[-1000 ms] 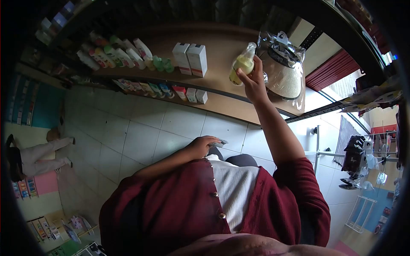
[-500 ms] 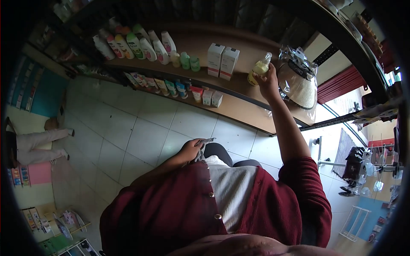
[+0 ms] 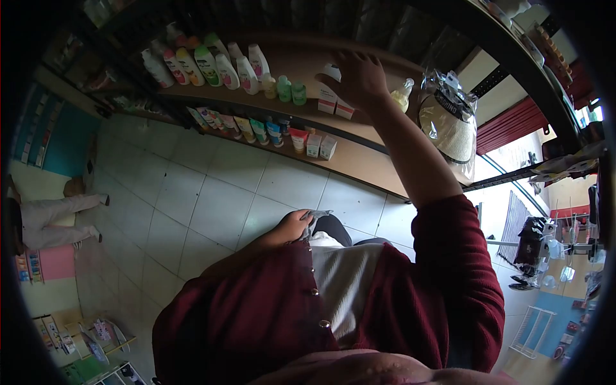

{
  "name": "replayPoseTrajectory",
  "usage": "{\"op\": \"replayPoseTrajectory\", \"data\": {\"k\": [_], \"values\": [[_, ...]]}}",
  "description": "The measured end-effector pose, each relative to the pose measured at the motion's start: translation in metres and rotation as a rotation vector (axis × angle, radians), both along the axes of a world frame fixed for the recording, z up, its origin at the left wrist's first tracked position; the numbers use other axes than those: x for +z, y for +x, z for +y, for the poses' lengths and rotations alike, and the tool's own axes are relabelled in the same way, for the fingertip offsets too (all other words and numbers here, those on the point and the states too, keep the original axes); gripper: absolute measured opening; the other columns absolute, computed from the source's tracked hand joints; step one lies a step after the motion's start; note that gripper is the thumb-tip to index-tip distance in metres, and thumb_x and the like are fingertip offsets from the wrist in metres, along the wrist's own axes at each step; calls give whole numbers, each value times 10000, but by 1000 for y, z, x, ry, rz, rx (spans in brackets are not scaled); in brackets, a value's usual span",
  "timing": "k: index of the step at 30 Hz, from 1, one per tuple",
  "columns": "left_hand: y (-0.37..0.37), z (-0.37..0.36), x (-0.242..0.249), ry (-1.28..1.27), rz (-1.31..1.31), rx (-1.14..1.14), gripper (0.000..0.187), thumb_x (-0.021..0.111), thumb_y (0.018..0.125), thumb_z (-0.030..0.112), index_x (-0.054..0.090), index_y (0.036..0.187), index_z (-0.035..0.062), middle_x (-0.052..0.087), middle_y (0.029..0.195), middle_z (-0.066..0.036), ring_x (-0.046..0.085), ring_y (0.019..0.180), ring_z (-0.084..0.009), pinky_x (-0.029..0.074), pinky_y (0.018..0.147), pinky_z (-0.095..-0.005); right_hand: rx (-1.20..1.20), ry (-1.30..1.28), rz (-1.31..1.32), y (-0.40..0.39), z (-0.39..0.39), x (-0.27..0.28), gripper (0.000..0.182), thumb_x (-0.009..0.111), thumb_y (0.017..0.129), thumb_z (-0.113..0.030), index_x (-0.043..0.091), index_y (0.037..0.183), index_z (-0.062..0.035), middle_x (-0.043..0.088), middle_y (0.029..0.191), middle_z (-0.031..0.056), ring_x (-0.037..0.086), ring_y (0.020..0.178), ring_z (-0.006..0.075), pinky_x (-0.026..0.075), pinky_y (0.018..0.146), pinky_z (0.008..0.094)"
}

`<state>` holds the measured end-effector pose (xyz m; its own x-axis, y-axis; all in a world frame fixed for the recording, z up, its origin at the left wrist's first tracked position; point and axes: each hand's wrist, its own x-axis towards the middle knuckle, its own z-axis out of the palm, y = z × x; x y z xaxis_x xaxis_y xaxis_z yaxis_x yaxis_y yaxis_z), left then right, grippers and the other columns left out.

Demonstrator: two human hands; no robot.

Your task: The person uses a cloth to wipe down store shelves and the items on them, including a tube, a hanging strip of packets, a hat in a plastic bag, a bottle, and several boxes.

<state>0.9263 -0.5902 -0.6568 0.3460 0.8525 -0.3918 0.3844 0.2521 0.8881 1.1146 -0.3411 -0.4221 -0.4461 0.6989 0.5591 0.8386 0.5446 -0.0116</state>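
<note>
My right hand [image 3: 360, 80] reaches over the upper shelf, fingers spread, and holds nothing. It overlaps two upright white boxes [image 3: 326, 104] and hides much of them. Just right of my wrist stands a pump bottle of pale yellow liquid [image 3: 402, 96], partly behind my forearm. Low in front of my body, my left hand [image 3: 292, 226] is closed around a crumpled grey cloth [image 3: 317, 216].
Several shampoo-type bottles [image 3: 206, 65] and small green bottles [image 3: 299, 94] line the shelf to the left. A plastic-wrapped sun visor [image 3: 451, 125] stands at its right end. Tubes [image 3: 259, 131] and small boxes fill the shelf below. A person [image 3: 61, 221] is at far left.
My right hand has let go of the yellow pump bottle, left it standing on the shelf, and moved left over the white boxes with fingers spread. My left hand still holds the cloth.
</note>
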Motion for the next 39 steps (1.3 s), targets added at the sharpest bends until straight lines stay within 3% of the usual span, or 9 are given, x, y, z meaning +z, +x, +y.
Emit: {"op": "replayPoseTrajectory", "data": {"k": [3, 9, 13, 16, 21, 25, 27, 32, 39], "values": [[-3, -3, -11, 79, -63, 3, 315, 495, 968, 184, 548, 1212, -7, 650, 1050, -76, 561, 949, -131, 421, 893, -272, -98, -281, -127, 0, 14, -14, 625, 591, 823, -542, 544, 1204, -49, 605, 1124, 174, 580, 1074, 308, 480, 875, 450], [-15, 14, 9, -260, -467, 674, 328, 507, 971, 284, 591, 1106, -2, 618, 922, -27, 538, 848, -106, 428, 814, -277, 72, -306, -6, 22, -6, -9, 609, 632, 814, -498, 542, 1187, -24, 650, 997, 200, 630, 935, 366, 518, 793, 436], [-31, 67, 86, 250, -550, 820, 379, 536, 959, 326, 574, 1147, -1, 612, 999, -31, 547, 900, -95, 429, 834, -266, 81, -407, 235, 46, -65, 12, 545, 676, 820, -400, 546, 1189, -21, 646, 1028, 204, 651, 912, 332, 518, 788, 403], [-19, 91, 150, 535, -615, 501, 394, 506, 976, 283, 528, 1244, -5, 597, 1151, -76, 553, 1047, -130, 414, 933, -285, 171, -876, 571, 56, -104, 16, 489, 683, 835, -351, 559, 1155, -2, 651, 956, 172, 650, 854, 243, 516, 775, 363], [43, 91, 171, 642, -491, 14, 409, 481, 987, 260, 487, 1308, 7, 586, 1206, -93, 545, 1091, -137, 409, 960, -303, 281, -738, 486, 64, -147, -15, 448, 668, 857, -314, 578, 1131, 29, 656, 934, 131, 633, 827, 200, 504, 761, 335], [62, 71, 144, 296, -646, -24, 404, 464, 985, 277, 508, 1294, 20, 615, 1153, -103, 577, 1050, -145, 438, 921, -282, 97, -975, 711, 88, -172, -19, 523, 698, 817, -355, 577, 1127, 50, 633, 991, 226, 627, 922, 326, 484, 816, 402], [56, 67, 121, -418, -874, -81, 405, 475, 967, 285, 530, 1240, -10, 636, 1097, -120, 635, 960, -199, 497, 855, -301, 143, -784, 610, 99, -179, -29, 537, 704, 807, -357, 575, 1126, 56, 632, 989, 224, 627, 917, 345, 487, 810, 404], [53, 49, 111, -596, -828, -109, 428, 435, 972, 305, 542, 1198, -43, 626, 1100, -163, 654, 917, -244, 525, 829, -376, 390, -574, 442, 89, -201, -13, 606, 711, 777, -412, 546, 1098, 75, 588, 986, 213, 603, 907, 354, 482, 786, 401], [52, 33, 112, -729, -901, -22, 423, 439, 970, 312, 553, 1171, -43, 631, 1093, -160, 654, 913, -252, 532, 818, -380, 309, -674, 472, 95, -196, 5, 642, 740, 735, -450, 565, 1085, 59, 592, 962, 190, 625, 854, 324, 499, 735, 379]]}}
